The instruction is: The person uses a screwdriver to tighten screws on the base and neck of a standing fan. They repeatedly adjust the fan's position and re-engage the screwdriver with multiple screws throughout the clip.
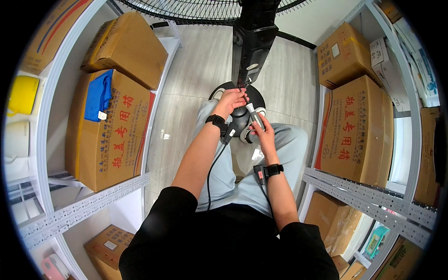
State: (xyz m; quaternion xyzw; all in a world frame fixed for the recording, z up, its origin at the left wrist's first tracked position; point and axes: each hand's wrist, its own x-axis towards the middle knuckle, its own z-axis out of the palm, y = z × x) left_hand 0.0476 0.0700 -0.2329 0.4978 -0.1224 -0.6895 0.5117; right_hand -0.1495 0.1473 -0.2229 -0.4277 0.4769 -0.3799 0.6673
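My right hand point(262, 130) grips a grey and white handled tool point(255, 116), which looks like a screwdriver, angled up toward the lower part of a black fan column point(248, 56). My left hand point(232, 99) is closed at the tool's upper end, just below the column, with its fingertips around something dark and thin that I cannot make out. The round black fan base point(240, 124) lies under both hands, between my feet.
Metal shelving point(49, 116) lines both sides, holding cardboard boxes point(119, 140) point(350, 130), a blue cloth point(98, 95) and a yellow mug point(23, 93). The fan's wire guard point(196, 11) hangs above; my bent legs point(291, 142) flank the base on the tiled floor point(182, 60).
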